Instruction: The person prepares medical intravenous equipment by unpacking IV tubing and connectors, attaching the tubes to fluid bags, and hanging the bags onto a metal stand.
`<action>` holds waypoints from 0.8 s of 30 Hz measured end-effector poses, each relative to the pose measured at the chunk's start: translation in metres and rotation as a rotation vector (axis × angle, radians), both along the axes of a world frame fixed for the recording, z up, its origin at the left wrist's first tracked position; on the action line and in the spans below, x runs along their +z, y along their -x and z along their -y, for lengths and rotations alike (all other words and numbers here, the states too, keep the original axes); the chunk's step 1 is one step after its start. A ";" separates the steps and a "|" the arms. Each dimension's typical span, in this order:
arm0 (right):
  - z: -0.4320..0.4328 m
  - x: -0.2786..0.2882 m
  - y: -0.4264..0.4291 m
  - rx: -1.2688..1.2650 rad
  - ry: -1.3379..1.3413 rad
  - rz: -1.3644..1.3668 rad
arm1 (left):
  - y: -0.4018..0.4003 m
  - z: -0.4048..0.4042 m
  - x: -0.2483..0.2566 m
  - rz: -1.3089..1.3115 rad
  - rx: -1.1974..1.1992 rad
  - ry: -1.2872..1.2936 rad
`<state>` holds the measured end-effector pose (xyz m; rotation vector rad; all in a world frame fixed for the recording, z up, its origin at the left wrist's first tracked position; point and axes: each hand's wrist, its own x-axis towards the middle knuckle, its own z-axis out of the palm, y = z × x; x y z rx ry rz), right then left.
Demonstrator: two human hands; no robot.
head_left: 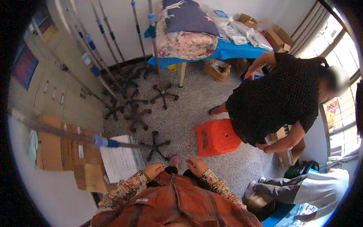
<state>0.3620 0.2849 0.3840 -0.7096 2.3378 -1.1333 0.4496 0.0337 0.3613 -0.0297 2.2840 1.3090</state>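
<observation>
My left hand (153, 170) is at the edge of the rust-red plaid garment (173, 195) I wear, its fingers curled near the cloth; whether it grips the cloth is unclear. Just right of the garment's middle, my right hand (196, 166) is raised with curled fingers, and nothing is plainly seen in it. Both forearms wear flower-patterned sleeves. Ahead on the speckled floor stands a red plastic stool (218, 137), close to a person in a dark dress (275, 99). A wheeled pole stand (154, 146) is in front of my left hand.
Several wheeled pole stands (163, 93) fill the left back. Cardboard boxes (51, 142) and a white printed box (119, 159) lie left. Rolled floral bedding (187, 45) rests on a blue-covered table (232, 49). Another person (320, 187) is at lower right, by a window wall.
</observation>
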 end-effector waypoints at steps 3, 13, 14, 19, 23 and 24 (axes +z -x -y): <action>0.015 -0.010 0.039 0.040 0.043 -0.059 | 0.036 0.008 -0.008 0.024 0.008 0.030; 0.050 -0.064 0.198 0.196 0.026 0.099 | 0.182 0.023 -0.054 -0.009 0.227 0.184; 0.053 -0.059 0.223 0.188 0.028 0.099 | 0.207 0.026 -0.048 -0.037 0.221 0.198; 0.055 -0.046 0.333 0.043 0.138 0.087 | 0.362 0.022 0.008 -0.184 0.142 0.219; 0.034 -0.028 0.384 -0.157 0.201 0.132 | 0.516 -0.009 0.091 -0.225 0.008 0.124; 0.028 -0.025 0.394 -0.179 0.181 0.130 | 0.561 -0.014 0.109 -0.327 -0.130 0.008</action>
